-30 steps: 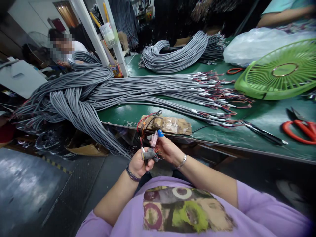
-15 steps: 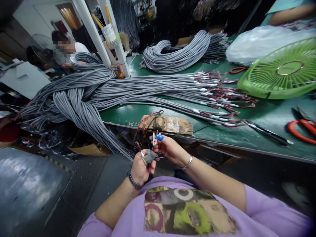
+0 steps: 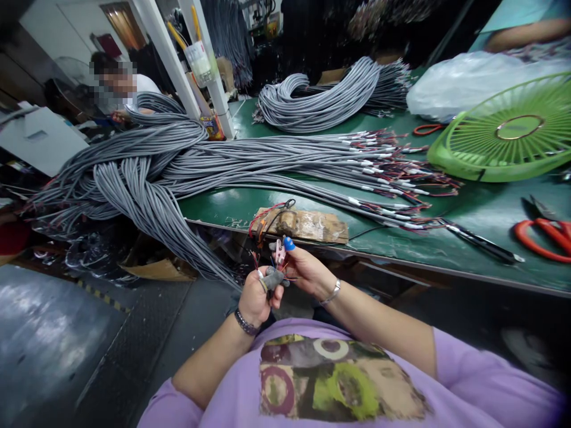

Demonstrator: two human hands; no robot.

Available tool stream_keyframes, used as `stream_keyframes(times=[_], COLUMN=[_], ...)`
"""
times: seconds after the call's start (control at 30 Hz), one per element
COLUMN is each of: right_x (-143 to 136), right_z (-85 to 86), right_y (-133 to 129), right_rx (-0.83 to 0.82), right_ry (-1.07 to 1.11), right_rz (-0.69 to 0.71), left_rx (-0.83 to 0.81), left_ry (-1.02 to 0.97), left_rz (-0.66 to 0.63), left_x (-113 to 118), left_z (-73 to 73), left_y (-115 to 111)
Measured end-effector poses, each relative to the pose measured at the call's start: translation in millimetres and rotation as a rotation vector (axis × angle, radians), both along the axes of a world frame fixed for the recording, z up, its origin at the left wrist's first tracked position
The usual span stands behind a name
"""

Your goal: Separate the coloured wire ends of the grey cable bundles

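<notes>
The left hand (image 3: pixel 253 300) pinches a few thin coloured wires (image 3: pixel 254 259) close to a short white sleeve, with grey coverings (image 3: pixel 271 277) on its fingertips. The right hand (image 3: pixel 311 273), its thumb in a blue fingertip cover (image 3: pixel 289 244), grasps a small pink clip-like part (image 3: pixel 280 252) just above them, in front of the table edge.

The piece at the fingers looks partway through: its wires are spread out, with several loose tips beside the pink part. On the table (image 3: pixel 216 205), many grey cables (image 3: pixel 276 148) lie with white-sleeved, loose-wired ends (image 3: pixel 392 175); no pink part can be made out among them, though they are too small to judge as finished or not. Behind lies a coil of grey cable (image 3: pixel 325 101), its dark ends equally unclear.

The fingers hide where wires and pink part meet, so whether they are joined cannot be told. The wooden block (image 3: pixel 319 226) carries a lump whose purpose is unclear. The red-handled scissors (image 3: pixel 542 233) and green fan (image 3: pixel 486 151) are cut off at the right.
</notes>
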State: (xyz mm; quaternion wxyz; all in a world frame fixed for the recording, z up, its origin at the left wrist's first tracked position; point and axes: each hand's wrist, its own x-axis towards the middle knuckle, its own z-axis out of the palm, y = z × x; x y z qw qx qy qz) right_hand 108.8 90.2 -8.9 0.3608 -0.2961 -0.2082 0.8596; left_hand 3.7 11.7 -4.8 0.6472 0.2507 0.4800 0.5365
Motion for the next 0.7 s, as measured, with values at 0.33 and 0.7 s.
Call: stream_keyframes(times=[0.33, 0.7], right_x=[-3, 8], right_z=[1.4, 3.5], right_y=[-2, -2], right_rx=[0.044, -0.016], right_ry=[-0.043, 0.053], right_rz=[-0.051, 0.103], left_rx=[-0.016, -0.021], left_ry=[0.031, 0.047], left_rz=[-0.003, -0.001], left_x=[0, 1], left_z=[2.6, 5.9], left_y=[2, -5])
